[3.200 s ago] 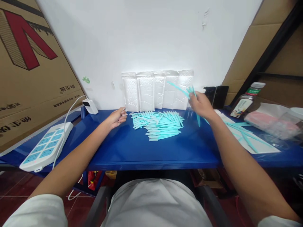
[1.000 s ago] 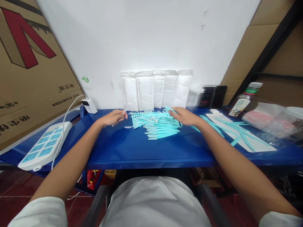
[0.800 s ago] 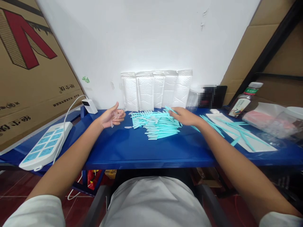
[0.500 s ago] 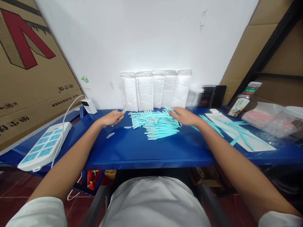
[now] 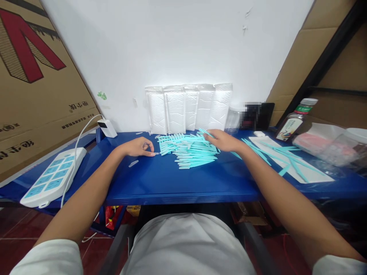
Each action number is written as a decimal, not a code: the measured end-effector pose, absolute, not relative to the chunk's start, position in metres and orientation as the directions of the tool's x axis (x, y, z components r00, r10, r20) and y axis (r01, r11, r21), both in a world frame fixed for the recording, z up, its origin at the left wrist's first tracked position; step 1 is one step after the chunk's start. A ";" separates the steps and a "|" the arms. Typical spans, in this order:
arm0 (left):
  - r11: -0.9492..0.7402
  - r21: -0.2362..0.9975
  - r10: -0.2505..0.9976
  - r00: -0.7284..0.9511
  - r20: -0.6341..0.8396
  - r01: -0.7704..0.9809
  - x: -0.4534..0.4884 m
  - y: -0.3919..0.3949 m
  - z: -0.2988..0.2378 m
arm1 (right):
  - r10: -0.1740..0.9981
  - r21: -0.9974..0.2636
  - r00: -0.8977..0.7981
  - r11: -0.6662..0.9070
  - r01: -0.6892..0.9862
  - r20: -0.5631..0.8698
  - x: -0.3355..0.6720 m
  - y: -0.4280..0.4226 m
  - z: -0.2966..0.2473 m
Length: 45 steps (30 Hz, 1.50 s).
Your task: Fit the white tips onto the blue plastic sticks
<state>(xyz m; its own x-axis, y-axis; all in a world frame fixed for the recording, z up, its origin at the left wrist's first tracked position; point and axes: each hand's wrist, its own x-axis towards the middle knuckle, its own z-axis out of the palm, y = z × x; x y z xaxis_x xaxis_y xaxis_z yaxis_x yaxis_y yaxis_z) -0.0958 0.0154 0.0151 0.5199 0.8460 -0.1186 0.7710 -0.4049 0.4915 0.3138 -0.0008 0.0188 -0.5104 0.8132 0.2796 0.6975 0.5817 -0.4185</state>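
Note:
My left hand (image 5: 139,147) is at the left of a pile of thin teal sticks (image 5: 195,151) with whitish, clear-looking ends. Its fingers are curled around what looks like small clear plastic caps, and a fingertip touches another cap (image 5: 156,153) on the table. Nearer to me lies one loose clear cap (image 5: 133,164). At the pile's right side, my right hand (image 5: 225,141) pinches a few teal sticks (image 5: 205,132) that point up and left. Part of the pile is hidden behind that hand.
White padded envelopes (image 5: 176,110) lean on the wall behind the blue table (image 5: 177,185). More teal sticks lie on a white sheet (image 5: 312,170) at right, near a bottle (image 5: 292,122) and a clear jar (image 5: 233,118). A power strip (image 5: 54,173) lies at left.
My left hand has come toward me from the back of the table, down to the loose cap beside the pile. My right hand has stayed in place with its sticks.

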 end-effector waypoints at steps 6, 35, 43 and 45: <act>-0.390 0.546 0.832 0.538 -0.137 0.742 -0.093 0.013 0.016 | 0.807 -0.423 -0.512 0.590 0.687 0.295 0.313 -0.001 0.019; -0.434 0.714 0.756 0.653 -0.044 0.550 -0.058 -0.008 0.020 | 0.705 -0.484 -0.637 0.695 0.532 0.312 0.309 -0.009 0.020; -0.429 0.723 0.750 0.660 -0.048 0.541 -0.058 -0.009 0.022 | 0.712 -0.481 -0.631 0.689 0.543 0.308 0.308 -0.010 0.021; -0.434 0.717 0.747 0.663 -0.053 0.546 -0.058 -0.009 0.022 | 0.711 -0.480 -0.634 0.689 0.542 0.305 0.309 -0.010 0.021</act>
